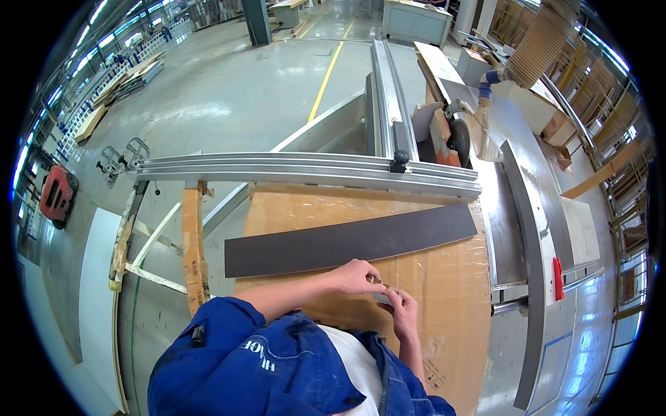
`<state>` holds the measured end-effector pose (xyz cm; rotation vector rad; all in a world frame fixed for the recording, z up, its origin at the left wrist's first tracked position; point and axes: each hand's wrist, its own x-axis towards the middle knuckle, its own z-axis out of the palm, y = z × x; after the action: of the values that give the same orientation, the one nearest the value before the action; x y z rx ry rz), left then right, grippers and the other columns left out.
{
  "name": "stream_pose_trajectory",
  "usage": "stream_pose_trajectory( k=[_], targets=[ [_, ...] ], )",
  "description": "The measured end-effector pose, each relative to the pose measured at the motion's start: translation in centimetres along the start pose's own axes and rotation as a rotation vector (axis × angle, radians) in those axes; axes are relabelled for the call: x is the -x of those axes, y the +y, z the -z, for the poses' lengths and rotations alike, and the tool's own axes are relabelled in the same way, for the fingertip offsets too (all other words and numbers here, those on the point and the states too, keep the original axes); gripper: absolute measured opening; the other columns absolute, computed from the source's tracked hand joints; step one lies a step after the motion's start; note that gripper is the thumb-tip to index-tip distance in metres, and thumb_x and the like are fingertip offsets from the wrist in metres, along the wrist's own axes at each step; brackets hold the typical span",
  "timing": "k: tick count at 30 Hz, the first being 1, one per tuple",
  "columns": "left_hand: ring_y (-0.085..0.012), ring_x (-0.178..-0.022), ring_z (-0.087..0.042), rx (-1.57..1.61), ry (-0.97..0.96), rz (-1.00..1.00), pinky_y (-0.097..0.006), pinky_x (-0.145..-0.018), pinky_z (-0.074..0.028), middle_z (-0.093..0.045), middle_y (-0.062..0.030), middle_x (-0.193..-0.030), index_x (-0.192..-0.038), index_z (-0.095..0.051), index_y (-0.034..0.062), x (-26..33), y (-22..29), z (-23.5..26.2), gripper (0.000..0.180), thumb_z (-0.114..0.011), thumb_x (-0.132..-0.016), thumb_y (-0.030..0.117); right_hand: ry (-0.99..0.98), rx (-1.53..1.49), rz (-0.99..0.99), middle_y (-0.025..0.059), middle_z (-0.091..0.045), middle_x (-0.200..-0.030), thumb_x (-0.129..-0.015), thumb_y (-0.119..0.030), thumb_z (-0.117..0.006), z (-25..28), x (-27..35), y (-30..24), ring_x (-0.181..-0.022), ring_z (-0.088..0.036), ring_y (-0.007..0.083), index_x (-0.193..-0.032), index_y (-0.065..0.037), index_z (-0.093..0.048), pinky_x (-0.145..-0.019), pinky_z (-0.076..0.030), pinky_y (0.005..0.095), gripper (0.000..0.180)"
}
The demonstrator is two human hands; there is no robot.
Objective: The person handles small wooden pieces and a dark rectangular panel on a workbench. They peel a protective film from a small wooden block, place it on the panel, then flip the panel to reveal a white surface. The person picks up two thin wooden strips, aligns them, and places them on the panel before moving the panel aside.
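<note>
Close in front of my body, my left hand [356, 277] and my right hand [402, 309] come together with fingers pinched. Between them is a small grey, flat-looking piece [381, 298], with a brownish bit by the left fingertips; its kind is too small to tell. Just beyond the hands lies a long dark grey board [347, 239], set at a slight slant with its right end farther away. Its near edge passes right by my left hand. The board rests on a sheet of brown cardboard [447, 295] covering the work surface.
A metal fence rail [291, 168] with a black knob [399, 161] crosses beyond the board. To the right are the saw's guard [440, 135], a ribbed hose [544, 45], a metal table, a long grey strip [531, 277] and a red handle [558, 279]. Frame bars stand at left.
</note>
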<state>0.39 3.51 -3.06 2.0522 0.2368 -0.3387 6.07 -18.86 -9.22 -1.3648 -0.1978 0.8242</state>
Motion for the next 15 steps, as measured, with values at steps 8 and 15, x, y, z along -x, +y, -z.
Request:
stream_pose_trajectory(
  k=[8, 15],
  targets=[
    [-0.0316, -0.09, -0.073, -0.102, 0.069, 0.045, -0.039, -0.083, -0.058, -0.076, -0.0178, -0.095, -0.109, -0.078, 0.0021, 1.3, -1.5, 1.5, 0.049, -0.075, -0.085, 0.045, -0.03, 0.21, 0.149, 0.0109, -0.073, -0.1, -0.103, -0.011, -0.064, -2.5, -1.7, 0.4, -0.091, -0.072, 0.017, -0.119, 0.005, -0.071, -0.08, -0.06, 0.0299, 0.024],
    [-0.0375, -0.131, -0.055, -0.378, 0.31, -0.166, -0.048, -0.111, -0.046, -0.055, -0.0209, -0.143, -0.142, -0.061, 0.014, 1.8, -3.5, 3.4, 0.074, -0.086, -0.078, 0.042, 0.188, 0.544, 0.256, 0.0157, -0.076, -0.1, -0.093, -0.006, -0.071, -1.3, -0.5, -2.2, -0.095, -0.075, 0.0221, -0.113, 0.002, -0.076, -0.078, -0.059, 0.032, 0.022]
  ],
)
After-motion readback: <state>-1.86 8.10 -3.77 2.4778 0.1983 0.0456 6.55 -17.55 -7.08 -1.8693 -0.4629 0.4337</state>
